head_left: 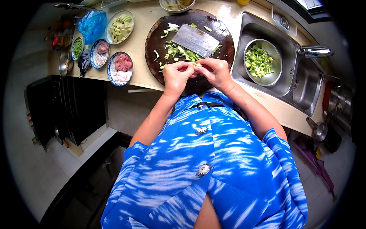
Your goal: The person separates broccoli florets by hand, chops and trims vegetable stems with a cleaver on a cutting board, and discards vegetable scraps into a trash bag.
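Note:
My left hand [177,78] and my right hand [217,72] meet over the near edge of a round dark cutting board [154,36]. Their fingertips pinch a small pale yellow-green piece [196,65], mostly covered by the fingers; its exact kind is unclear. Just beyond, a cleaver [196,41] with a broad metal blade lies flat on the board, touched by neither hand. Chopped green vegetable pieces [183,52] lie beside and partly against the blade. More pale scraps [171,28] are scattered toward the board's far left.
Left of the board stand a plate of raw meat [122,63], a smaller meat dish [102,49], a bowl of pale green chunks [121,27] and a blue plastic bag [92,26]. At right, a metal bowl of chopped greens [259,61] sits in the sink [244,32] near the faucet [316,51].

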The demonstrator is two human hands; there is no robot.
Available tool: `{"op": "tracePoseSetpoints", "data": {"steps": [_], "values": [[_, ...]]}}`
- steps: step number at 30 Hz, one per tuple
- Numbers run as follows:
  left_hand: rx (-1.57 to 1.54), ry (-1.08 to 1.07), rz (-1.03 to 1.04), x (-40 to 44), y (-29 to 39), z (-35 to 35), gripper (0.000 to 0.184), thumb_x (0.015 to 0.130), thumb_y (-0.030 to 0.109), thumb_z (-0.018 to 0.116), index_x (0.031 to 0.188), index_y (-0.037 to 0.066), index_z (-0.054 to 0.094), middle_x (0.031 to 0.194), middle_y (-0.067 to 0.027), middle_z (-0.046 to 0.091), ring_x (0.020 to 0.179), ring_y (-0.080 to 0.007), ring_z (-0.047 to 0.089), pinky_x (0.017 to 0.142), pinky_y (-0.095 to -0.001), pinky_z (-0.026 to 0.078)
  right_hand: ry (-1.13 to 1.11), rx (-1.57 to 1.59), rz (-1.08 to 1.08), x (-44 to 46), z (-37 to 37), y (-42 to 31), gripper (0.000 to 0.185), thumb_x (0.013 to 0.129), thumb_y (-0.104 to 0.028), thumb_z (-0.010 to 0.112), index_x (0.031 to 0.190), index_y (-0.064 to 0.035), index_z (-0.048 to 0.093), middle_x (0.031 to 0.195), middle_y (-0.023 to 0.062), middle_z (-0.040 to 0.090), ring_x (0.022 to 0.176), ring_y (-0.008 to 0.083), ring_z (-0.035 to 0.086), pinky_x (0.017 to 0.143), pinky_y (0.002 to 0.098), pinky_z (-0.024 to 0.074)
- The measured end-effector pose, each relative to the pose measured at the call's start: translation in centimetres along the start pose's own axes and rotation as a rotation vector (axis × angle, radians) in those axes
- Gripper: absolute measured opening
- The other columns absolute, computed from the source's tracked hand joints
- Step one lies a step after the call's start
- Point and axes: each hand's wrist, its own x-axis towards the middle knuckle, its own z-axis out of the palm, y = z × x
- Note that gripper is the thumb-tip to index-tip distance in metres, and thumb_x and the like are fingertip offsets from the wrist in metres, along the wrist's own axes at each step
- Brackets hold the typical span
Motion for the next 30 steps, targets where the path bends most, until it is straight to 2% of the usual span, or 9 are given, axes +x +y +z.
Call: {"op": "tracePoseSetpoints", "data": {"steps": [3,7,10,14,19,22,25,27,30], "values": [[0.050,0.017,0.081,-0.1,-0.3,0.5,0.010,0.083,0.002,0.063,0.084,-0.008,0.067,0.072,-0.0093,0.067,0.060,-0.0114,0.064,0.058,-0.0224,0.055,0.013,0.025,0.093,-0.2,0.2,-0.3,0.017,0.078,-0.013,0.070,0.087,0.0011,0.067,0.072,0.0163,0.065,0.056,0.0198,0.064,0.053,0.0306,0.0494],[-0.064,0.061,0.125,-0.5,-0.6,0.8,0.009,0.083,0.000,0.063,0.087,-0.007,0.066,0.073,-0.0079,0.066,0.059,-0.0099,0.062,0.057,-0.0216,0.054,0.006,0.100,0.160,-0.8,0.3,0.4,0.016,0.082,-0.012,0.067,0.088,0.0029,0.067,0.071,0.0136,0.066,0.057,0.0160,0.065,0.053,0.0277,0.0513],[-0.201,0.118,0.132,0.4,-0.5,-1.1,0.012,0.087,0.001,0.060,0.093,-0.008,0.065,0.080,-0.0116,0.066,0.065,-0.0143,0.064,0.061,-0.0272,0.057,0.110,0.597,0.459,-0.7,-1.3,1.1,0.017,0.089,-0.009,0.060,0.092,0.0074,0.064,0.079,0.0122,0.066,0.070,0.0202,0.068,0.061,0.0274,0.0578],[-0.146,0.138,0.095,1.5,-0.7,-3.5,0.018,0.086,0.003,0.063,0.101,-0.007,0.064,0.087,-0.0129,0.066,0.073,-0.0164,0.066,0.068,-0.0274,0.057,0.021,0.741,0.456,-1.3,-3.9,1.8,0.022,0.091,-0.008,0.057,0.107,0.0070,0.059,0.096,0.0180,0.066,0.085,0.0225,0.067,0.075,0.0306,0.0566],[0.059,0.058,0.158,2.0,-1.3,-2.2,0.028,0.079,0.002,0.069,0.106,0.004,0.068,0.097,-0.0093,0.066,0.075,-0.0131,0.065,0.062,-0.0218,0.053,0.011,0.798,0.455,-1.4,-3.5,1.0,0.025,0.090,-0.006,0.058,0.111,0.0073,0.056,0.099,0.0188,0.065,0.087,0.0242,0.067,0.077,0.0307,0.0566],[0.186,0.108,0.214,1.5,-0.5,-0.8,0.021,0.081,0.003,0.067,0.102,0.002,0.069,0.094,-0.0094,0.066,0.071,-0.0107,0.063,0.059,-0.0212,0.051,-0.012,0.804,0.459,-1.3,-3.4,0.7,0.027,0.089,-0.003,0.058,0.113,0.0076,0.055,0.100,0.0191,0.064,0.087,0.0250,0.067,0.076,0.0309,0.0570],[0.211,-0.009,0.268,0.9,0.2,-0.4,0.015,0.082,0.006,0.066,0.095,0.000,0.070,0.088,-0.0076,0.066,0.066,-0.0088,0.060,0.054,-0.0205,0.049,-0.023,0.807,0.463,-1.0,-2.9,0.3,0.028,0.088,-0.001,0.059,0.113,0.0080,0.055,0.100,0.0188,0.065,0.087,0.0243,0.067,0.075,0.0307,0.0576],[0.182,-0.116,0.201,0.4,0.8,-0.1,0.016,0.086,0.005,0.063,0.099,-0.001,0.068,0.094,-0.0071,0.066,0.076,-0.0103,0.064,0.060,-0.0196,0.052,-0.023,0.785,0.455,-0.8,-2.6,0.2,0.027,0.087,-0.002,0.060,0.112,0.0077,0.057,0.099,0.0180,0.065,0.087,0.0230,0.067,0.076,0.0314,0.0573],[0.061,-0.018,0.242,0.2,0.2,0.6,0.015,0.081,0.003,0.068,0.095,-0.002,0.069,0.085,-0.0082,0.066,0.068,-0.0103,0.063,0.057,-0.0207,0.052,-0.041,0.818,0.405,-0.7,-1.9,0.3,0.027,0.086,-0.001,0.062,0.111,0.0072,0.058,0.098,0.0164,0.066,0.087,0.0203,0.066,0.077,0.0304,0.0563]]}}
